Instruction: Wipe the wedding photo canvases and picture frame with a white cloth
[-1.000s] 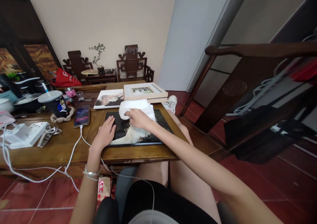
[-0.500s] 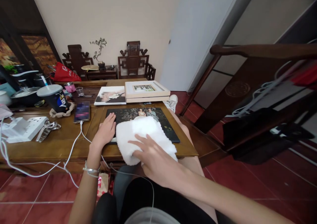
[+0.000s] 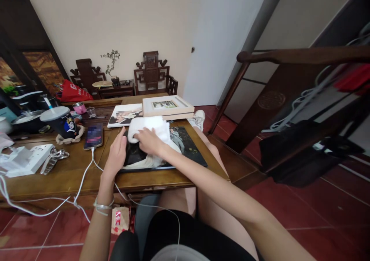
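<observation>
A dark photo panel (image 3: 192, 149) showing a couple lies flat on the wooden table (image 3: 170, 180) in front of me. My right hand (image 3: 150, 141) presses a folded white fluffy cloth (image 3: 153, 124) onto its upper left part, fingers gripping the fabric. Part of the picture is hidden beneath the cloth and my forearm. Along the panel's left edge rests my left hand (image 3: 117, 151), its fingers stretched out and holding nothing.
Behind the panel lie a white photo board (image 3: 123, 114) and a pale picture frame (image 3: 166, 106). To the left are a charging phone (image 3: 93, 136), a lidded tumbler (image 3: 65, 123), a power strip (image 3: 34, 159) and white cables (image 3: 83, 176).
My right hand has pushed the cloth forward and left, from the panel's front edge to its far left. My left hand has turned upright along the panel's left edge.
</observation>
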The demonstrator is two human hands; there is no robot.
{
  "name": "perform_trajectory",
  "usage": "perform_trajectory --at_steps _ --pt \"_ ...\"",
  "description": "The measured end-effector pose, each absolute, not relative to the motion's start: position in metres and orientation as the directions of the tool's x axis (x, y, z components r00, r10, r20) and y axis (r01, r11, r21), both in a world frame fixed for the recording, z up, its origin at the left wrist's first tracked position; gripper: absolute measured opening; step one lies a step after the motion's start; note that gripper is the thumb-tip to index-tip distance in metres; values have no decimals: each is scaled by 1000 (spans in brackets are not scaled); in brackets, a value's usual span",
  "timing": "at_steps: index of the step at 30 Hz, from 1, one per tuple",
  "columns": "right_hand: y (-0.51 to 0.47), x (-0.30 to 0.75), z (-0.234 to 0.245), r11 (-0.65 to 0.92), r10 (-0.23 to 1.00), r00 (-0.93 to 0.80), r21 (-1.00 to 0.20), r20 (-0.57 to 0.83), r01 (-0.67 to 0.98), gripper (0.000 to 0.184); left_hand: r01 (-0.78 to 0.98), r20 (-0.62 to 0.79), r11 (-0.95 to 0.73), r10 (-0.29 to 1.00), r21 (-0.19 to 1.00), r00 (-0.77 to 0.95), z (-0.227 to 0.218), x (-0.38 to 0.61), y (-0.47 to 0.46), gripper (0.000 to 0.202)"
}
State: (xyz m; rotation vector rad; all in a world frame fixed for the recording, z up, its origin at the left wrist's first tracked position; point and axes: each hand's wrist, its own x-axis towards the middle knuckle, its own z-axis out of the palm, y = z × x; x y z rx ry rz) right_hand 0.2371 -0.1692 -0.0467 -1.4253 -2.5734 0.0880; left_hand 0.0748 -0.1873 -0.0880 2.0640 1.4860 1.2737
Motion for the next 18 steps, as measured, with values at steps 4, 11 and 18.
perform_trajectory --at_steps 4,11,18 --pt "-212 240 -54 748 664 -728 -135 172 650 44 558 477 -403 879 725 15 -88 74 -188 62" --pt "-283 332 -58 771 629 -740 -312 239 555 45 720 391 -321 917 615 75 -98 74 -186 57" --pt "-262 393 -87 614 783 -536 -253 316 747 44 436 79 -1 984 900 -160 -96 64 -185 71"
